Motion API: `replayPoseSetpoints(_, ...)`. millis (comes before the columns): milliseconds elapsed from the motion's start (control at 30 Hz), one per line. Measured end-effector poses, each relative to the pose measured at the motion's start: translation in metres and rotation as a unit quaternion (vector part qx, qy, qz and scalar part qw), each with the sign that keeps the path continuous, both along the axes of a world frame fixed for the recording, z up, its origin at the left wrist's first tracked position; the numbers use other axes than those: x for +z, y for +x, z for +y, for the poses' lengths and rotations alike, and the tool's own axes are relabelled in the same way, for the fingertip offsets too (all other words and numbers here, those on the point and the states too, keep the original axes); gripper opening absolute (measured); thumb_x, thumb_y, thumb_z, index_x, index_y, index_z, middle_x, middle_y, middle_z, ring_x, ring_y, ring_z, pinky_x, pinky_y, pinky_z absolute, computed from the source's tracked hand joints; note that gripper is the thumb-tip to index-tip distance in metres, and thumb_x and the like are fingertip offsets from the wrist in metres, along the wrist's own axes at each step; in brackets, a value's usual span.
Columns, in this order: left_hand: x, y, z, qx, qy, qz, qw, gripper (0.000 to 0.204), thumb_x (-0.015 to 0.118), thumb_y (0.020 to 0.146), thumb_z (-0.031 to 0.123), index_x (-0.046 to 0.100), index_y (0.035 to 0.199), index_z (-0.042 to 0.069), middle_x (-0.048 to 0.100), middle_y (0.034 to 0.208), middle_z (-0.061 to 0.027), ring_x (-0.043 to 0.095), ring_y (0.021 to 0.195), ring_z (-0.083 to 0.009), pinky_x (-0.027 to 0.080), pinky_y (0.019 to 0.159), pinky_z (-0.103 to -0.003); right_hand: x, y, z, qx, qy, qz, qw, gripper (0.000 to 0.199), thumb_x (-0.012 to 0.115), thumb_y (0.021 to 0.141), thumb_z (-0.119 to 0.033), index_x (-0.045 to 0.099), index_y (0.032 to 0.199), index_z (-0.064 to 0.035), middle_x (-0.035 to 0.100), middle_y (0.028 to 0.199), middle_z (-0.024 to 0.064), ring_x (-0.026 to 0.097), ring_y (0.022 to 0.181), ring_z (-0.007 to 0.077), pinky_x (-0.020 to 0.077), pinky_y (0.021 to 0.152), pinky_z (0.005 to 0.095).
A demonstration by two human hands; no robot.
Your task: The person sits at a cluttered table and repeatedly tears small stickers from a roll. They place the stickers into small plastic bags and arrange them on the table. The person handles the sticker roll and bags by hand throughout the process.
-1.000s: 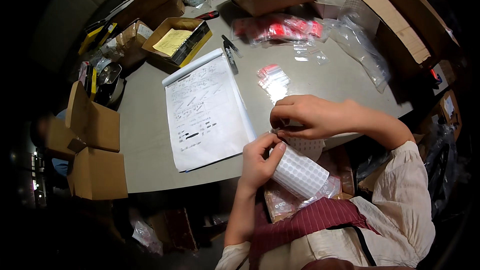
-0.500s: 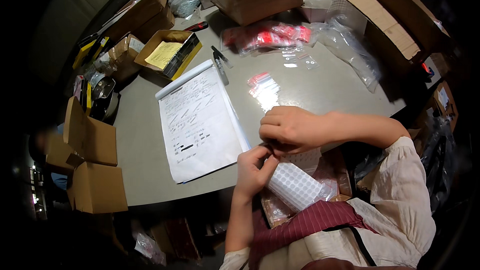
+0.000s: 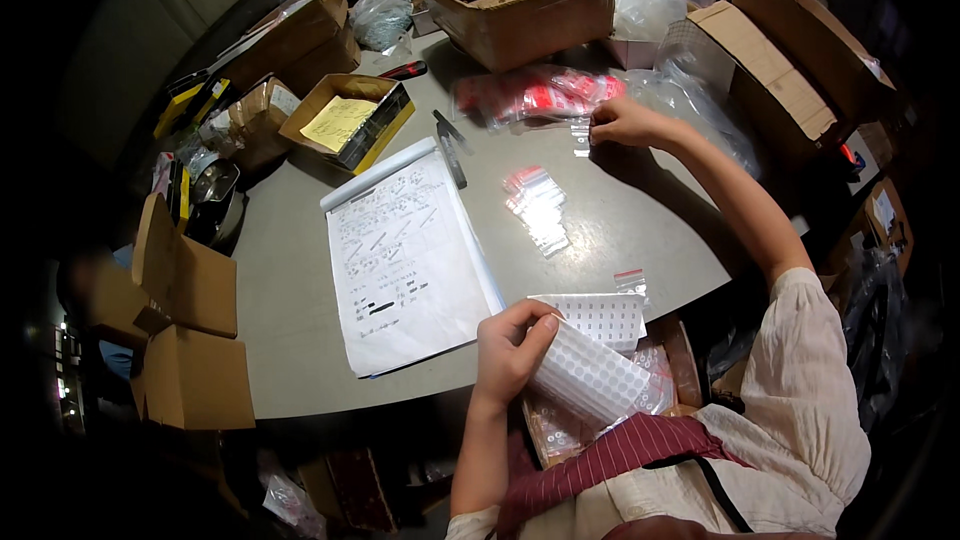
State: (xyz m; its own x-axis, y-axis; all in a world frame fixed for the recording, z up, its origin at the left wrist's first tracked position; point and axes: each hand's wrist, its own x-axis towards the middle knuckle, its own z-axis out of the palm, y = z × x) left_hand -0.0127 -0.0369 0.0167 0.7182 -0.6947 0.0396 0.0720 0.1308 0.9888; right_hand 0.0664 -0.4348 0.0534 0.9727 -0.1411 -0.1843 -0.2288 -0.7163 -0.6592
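My left hand (image 3: 512,348), thumb pressed to fingers, pinches a white sheet of round stickers (image 3: 590,372) at its upper edge. Behind it a second sheet with rows of small printed marks (image 3: 605,320) lies by the table's near edge. My right hand (image 3: 628,124) reaches far across the table with its fingers drawn together. It is over small clear zip bags (image 3: 580,137); whatever its fingertips grip is hidden. Between the hands lies an overlapping row of small zip bags (image 3: 540,210). One red-topped zip bag (image 3: 629,281) rests beside the printed sheet.
A written notepad (image 3: 405,260) lies left of centre, with black markers (image 3: 452,155) beside it. Red-and-clear bags (image 3: 535,95) and a large carton (image 3: 520,15) stand behind. A box holding yellow notes (image 3: 350,120) is farther left. An open carton (image 3: 685,360) with bagged washers sits under the sheets.
My right hand has left my left hand and moved away to the small bags at the back. My left hand still pinches the sticker sheet. The red-topped bag near the printed sheet now shows.
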Motion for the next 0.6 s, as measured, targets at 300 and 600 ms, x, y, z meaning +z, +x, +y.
replayPoseSetpoints(300, 0.000, 0.000, 0.002, -0.006, -0.012, 0.019, 1.000, 0.018, 0.066, 0.097, 0.012, 0.070, 0.098, -0.006, 0.069, 0.088, -0.0041, 0.059, 0.081, -0.0092, 0.046, 0.073, -0.023, -0.019, 0.008, -0.007, 0.014, -0.001, -0.037, 0.999, 0.030, 0.069, 0.088, -0.027, 0.072, 0.093, 0.0030, 0.066, 0.074, 0.0085, 0.061, 0.068, 0.0155, 0.0485, 0.062, 0.0348)
replayPoseSetpoints(600, -0.002, 0.001, 0.003, -0.002, -0.034, 0.045, 0.998, 0.019, 0.066, 0.096, 0.013, 0.070, 0.098, -0.006, 0.069, 0.090, -0.0053, 0.060, 0.084, -0.0110, 0.046, 0.076, -0.024, -0.008, 0.013, -0.010, -0.024, -0.091, 0.061, 0.994, 0.046, 0.082, 0.081, -0.042, 0.069, 0.088, 0.0018, 0.065, 0.073, 0.0087, 0.061, 0.067, 0.0194, 0.0477, 0.061, 0.0365)
